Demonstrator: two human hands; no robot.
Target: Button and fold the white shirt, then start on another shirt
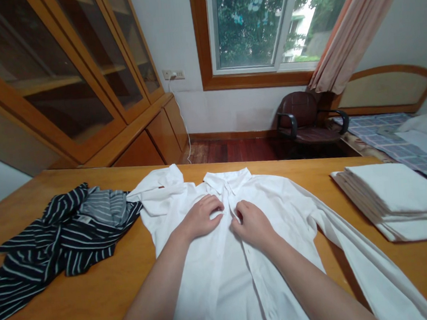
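A white button-up shirt (277, 209) lies spread face up on the wooden table (98, 299), collar away from me. My left hand (199, 216) rests on the shirt just left of the button placket, its fingertips pinching the fabric below the collar. My right hand (252, 224) sits on the other side of the placket, fingers curled and gripping the front edge. Both hands meet at the upper chest of the shirt. One sleeve trails toward the right front, the other is bunched at the upper left.
A black-and-white striped garment (52, 239) lies crumpled at the left. A stack of folded white cloth (400, 198) sits at the right. Beyond the table stand a wooden glass-door cabinet (61, 83), a dark armchair (307, 119) and a bed (402, 138).
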